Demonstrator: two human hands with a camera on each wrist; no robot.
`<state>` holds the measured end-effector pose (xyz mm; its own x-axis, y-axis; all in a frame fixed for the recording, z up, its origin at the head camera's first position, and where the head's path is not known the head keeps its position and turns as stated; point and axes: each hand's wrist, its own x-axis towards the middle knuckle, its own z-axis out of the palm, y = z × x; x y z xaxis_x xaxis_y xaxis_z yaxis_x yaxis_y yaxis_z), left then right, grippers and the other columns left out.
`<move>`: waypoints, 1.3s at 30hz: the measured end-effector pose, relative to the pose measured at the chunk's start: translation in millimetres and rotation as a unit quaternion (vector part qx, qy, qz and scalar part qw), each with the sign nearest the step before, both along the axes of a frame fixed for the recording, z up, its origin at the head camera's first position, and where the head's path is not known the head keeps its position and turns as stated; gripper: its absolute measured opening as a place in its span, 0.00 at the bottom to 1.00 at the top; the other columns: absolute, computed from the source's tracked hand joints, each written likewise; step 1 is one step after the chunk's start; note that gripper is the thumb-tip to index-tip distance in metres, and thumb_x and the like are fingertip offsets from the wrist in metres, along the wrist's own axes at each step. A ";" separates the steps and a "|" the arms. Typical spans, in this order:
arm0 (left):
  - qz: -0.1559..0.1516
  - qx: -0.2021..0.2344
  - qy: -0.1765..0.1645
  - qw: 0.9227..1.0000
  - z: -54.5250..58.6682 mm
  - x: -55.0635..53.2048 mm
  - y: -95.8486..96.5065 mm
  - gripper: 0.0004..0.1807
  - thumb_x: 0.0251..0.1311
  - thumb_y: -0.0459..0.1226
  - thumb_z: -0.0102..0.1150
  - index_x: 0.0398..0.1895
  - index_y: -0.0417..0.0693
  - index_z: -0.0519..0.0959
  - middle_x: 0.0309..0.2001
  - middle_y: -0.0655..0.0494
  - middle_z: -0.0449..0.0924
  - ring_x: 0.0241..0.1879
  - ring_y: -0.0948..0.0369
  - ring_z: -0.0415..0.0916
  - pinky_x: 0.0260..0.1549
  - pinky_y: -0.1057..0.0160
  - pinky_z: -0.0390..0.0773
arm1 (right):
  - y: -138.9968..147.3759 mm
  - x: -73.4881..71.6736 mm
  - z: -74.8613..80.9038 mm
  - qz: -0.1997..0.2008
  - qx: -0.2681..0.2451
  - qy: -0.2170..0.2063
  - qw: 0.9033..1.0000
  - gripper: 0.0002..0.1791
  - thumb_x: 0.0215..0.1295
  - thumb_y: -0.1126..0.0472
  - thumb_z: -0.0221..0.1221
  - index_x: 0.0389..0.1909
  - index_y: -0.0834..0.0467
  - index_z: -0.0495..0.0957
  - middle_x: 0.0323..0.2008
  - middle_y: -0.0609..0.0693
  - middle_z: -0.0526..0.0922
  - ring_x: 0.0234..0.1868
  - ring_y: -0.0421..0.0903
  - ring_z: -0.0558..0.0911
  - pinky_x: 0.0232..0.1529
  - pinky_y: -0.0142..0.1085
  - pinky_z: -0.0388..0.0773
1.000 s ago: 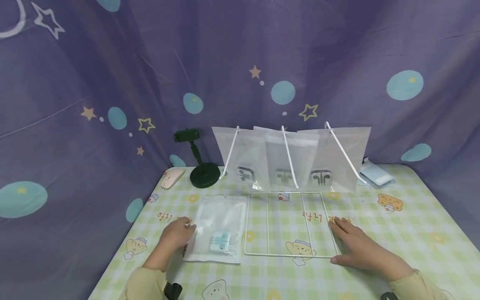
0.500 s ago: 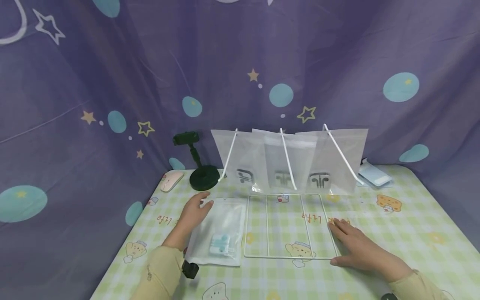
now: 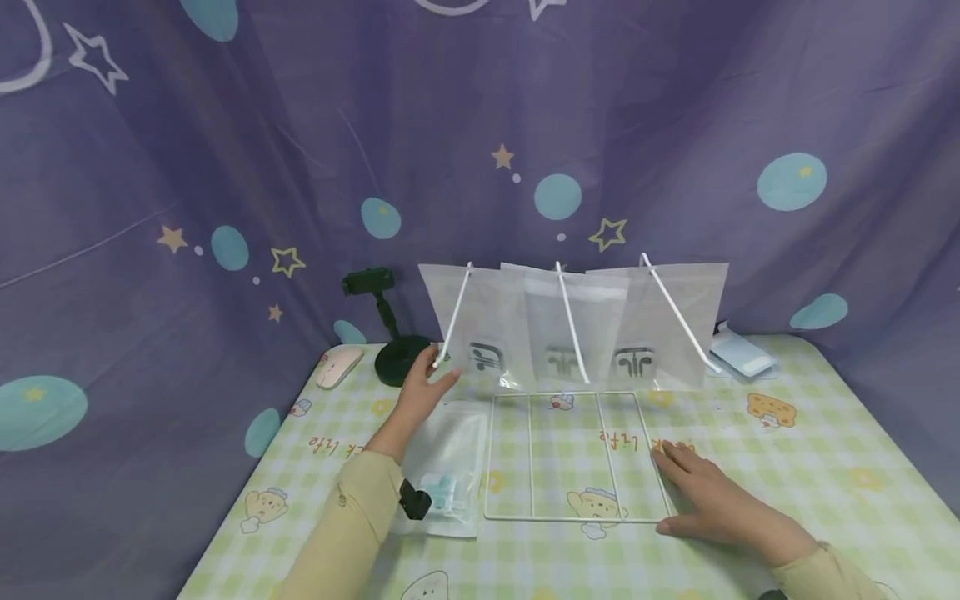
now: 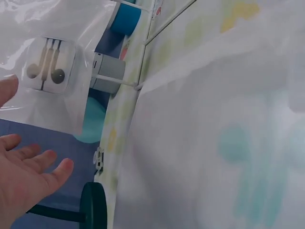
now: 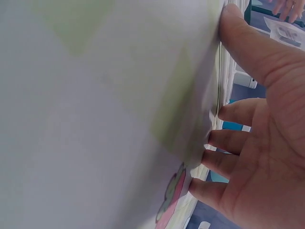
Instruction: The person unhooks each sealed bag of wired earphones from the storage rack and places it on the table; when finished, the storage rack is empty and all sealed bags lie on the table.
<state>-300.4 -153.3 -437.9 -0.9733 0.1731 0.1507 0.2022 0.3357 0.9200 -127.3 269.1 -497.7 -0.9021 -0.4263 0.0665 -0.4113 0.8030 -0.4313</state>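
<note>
A white wire display rack [image 3: 570,520] stands on the table, with three translucent zip bags hanging at its hooks. The left hanging bag [image 3: 483,308] has an earphone case [image 4: 51,65] in its lower part. My left hand [image 3: 420,400] reaches up beside that bag, thumb and fingers apart around its lower left edge, holding nothing. Below the left forearm lies another zip bag [image 3: 465,442] with teal-and-white earphones [image 3: 442,492], partly hidden by the arm. My right hand [image 3: 708,500] rests on the table at the rack base's right side, fingers spread, fingertips down [image 5: 228,112].
A dark green phone stand [image 3: 401,360] is just behind the left hand. The pink mouse [image 3: 340,367] sits at the table's back left corner. A light blue packet [image 3: 742,352] lies behind the rack's right side. A purple curtain [image 3: 480,108] hangs behind the table.
My left hand has moved from the left edge of the lying bag, forward and right over it, to the left hanging bag. The right hand stays at the rack's base. The view tilts slightly.
</note>
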 end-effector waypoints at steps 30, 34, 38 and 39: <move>0.043 0.110 -0.040 0.992 -12.2 16.6 49.0 0.16 0.60 0.33 0.66 0.45 0.28 0.78 0.30 0.58 0.80 0.27 0.65 0.72 0.26 0.66 0.72 | 0.6 0.8 -1.1 0.013 -0.008 0.010 1.000 0.55 0.51 0.34 0.66 0.68 0.71 0.63 0.67 0.75 0.59 0.65 0.77 0.58 0.57 0.68 0.61; 0.010 0.163 -0.079 0.983 -18.2 16.4 46.9 0.12 0.63 0.32 0.62 0.44 0.30 0.78 0.30 0.60 0.81 0.27 0.64 0.74 0.26 0.65 0.73 | 0.3 1.1 -0.7 0.013 -0.007 0.011 1.000 0.55 0.51 0.34 0.66 0.68 0.71 0.63 0.67 0.75 0.59 0.65 0.77 0.58 0.57 0.68 0.61; -0.017 0.200 -0.087 0.976 -27.6 16.8 41.5 0.13 0.66 0.33 0.59 0.48 0.32 0.78 0.37 0.57 0.84 0.32 0.65 0.80 0.29 0.67 0.77 | 0.1 1.5 0.0 0.011 -0.005 0.007 1.000 0.55 0.51 0.34 0.65 0.68 0.71 0.63 0.67 0.75 0.59 0.66 0.76 0.58 0.58 0.68 0.61; -0.022 0.203 -0.087 0.975 -28.6 18.0 39.8 0.14 0.67 0.34 0.58 0.49 0.31 0.77 0.39 0.55 0.85 0.34 0.64 0.81 0.31 0.67 0.78 | 0.0 1.6 -0.2 0.010 -0.006 0.005 1.000 0.55 0.51 0.34 0.65 0.68 0.71 0.62 0.67 0.75 0.59 0.66 0.76 0.58 0.58 0.68 0.61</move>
